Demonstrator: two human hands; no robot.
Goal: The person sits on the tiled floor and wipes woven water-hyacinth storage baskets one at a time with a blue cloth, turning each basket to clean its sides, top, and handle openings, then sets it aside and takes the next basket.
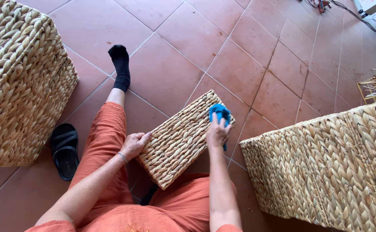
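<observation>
— Under the right hand (217,134), at the far upper corner of the woven basket (183,139), a blue cloth (220,112) is pressed against the weave. What is held by each grip?

— The cloth is pinned by the right grip, fingers bent over it and closed on it. The near left edge of the basket is clasped by the left hand (134,145), thumb on top and fingers curled around the rim, so that the basket is steadied on the lap and tilted against the knee.

— How much is judged to be done?

— That cannot be read with certainty; no difference between wiped and unwiped weave is shown. Since the cloth is placed at the far corner, it is judged that either the pass is only started there or it is nearly ended there. The stretch between the two grips is left uncovered by the cloth.

— What is seen beyond the grips?

— A larger woven basket (20,81) is stood on the tiled floor (239,56) well to the left of the left grip, another woven basket (329,167) just right of the right grip, and a black sandal (65,150) near the left forearm.
</observation>
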